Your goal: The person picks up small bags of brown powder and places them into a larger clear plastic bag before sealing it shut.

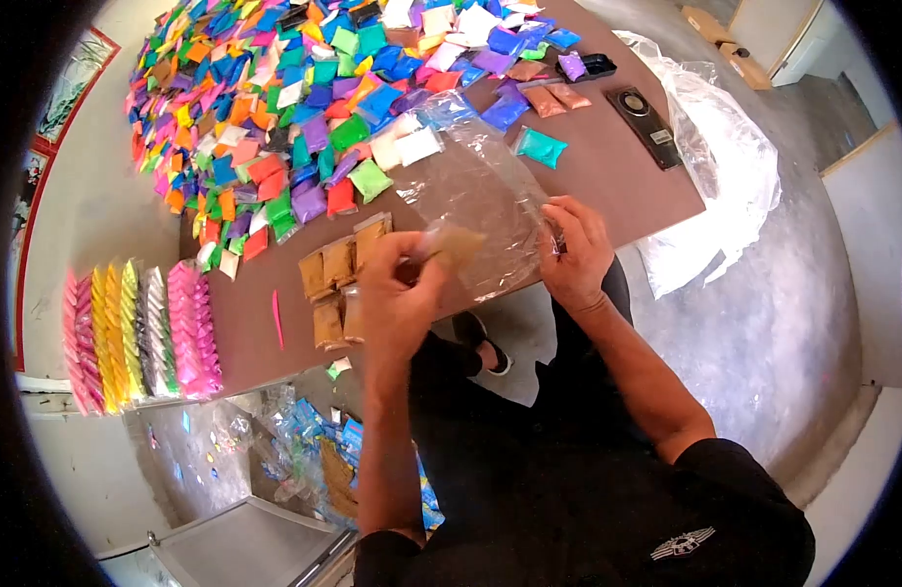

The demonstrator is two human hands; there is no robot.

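Note:
My left hand point(402, 289) pinches a small brown packet point(458, 245), blurred by motion, over the near edge of the brown table point(245, 338). A large clear plastic bag point(485, 191) lies spread on the table, its near side hanging at the edge. The fingers of my right hand point(576, 254) are closed on the right side of this bag. Beside my left hand sit several more brown packets point(326, 269) in rows, partly hidden by that hand and forearm.
A big heap of colourful packets point(275, 108) covers the far left. Bagged rows of packets point(142, 338) stand at the left edge, near a thin pink stick point(277, 319). On the right are a teal packet point(542, 147), a black device point(645, 125), a black tray point(596, 67) and white plastic sheeting point(730, 166).

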